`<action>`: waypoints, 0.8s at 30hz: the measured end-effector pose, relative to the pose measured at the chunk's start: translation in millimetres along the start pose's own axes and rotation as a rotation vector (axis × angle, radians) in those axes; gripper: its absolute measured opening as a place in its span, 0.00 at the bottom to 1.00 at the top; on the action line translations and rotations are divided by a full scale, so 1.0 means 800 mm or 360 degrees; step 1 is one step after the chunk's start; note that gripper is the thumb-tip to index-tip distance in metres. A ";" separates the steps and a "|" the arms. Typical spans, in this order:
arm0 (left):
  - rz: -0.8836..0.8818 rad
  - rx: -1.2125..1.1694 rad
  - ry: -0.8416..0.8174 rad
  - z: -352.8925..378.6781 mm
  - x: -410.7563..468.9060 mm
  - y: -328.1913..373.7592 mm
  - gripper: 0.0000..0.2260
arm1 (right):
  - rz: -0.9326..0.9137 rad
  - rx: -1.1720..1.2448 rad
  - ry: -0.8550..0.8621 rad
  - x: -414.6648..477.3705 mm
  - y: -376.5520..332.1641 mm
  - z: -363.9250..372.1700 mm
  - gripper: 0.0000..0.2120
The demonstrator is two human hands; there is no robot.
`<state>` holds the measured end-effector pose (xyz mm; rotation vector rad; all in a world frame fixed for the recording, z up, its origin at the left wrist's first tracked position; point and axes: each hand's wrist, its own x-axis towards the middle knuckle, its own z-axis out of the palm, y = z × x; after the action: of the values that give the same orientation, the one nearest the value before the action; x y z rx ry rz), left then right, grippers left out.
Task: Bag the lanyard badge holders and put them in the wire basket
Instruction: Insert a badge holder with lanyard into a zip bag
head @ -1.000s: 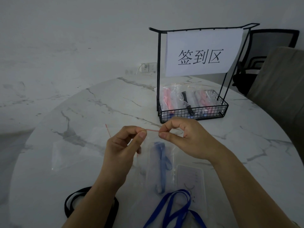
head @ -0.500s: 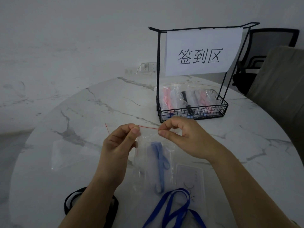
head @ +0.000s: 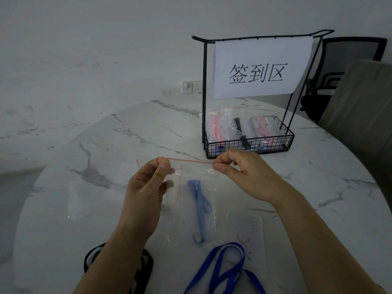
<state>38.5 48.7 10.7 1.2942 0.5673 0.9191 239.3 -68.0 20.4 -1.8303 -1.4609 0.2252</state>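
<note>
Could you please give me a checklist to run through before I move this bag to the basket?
1. Grip: left hand and right hand both pinch the top edge of the bag: ok.
2. Blue lanyard fully inside the bag: ok.
3. Red zip strip pressed shut along its whole length: cannot tell.
4. Path to the basket free of things: ok.
5. Room in the basket: its top is open above the packed bags: ok, as far as I can see.
</note>
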 end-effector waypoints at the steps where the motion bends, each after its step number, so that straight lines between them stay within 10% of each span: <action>1: -0.0004 -0.0002 0.0004 0.000 0.000 0.000 0.08 | 0.0007 -0.0030 0.0000 0.001 0.002 0.001 0.05; 24: -0.0189 -0.0560 -0.0103 0.029 0.002 0.011 0.07 | 0.0216 0.0541 0.0006 -0.005 0.012 0.009 0.22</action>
<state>55.5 37.2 24.7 0.9593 0.4054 0.8321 241.1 -68.8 8.4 -1.6489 -1.2110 0.5049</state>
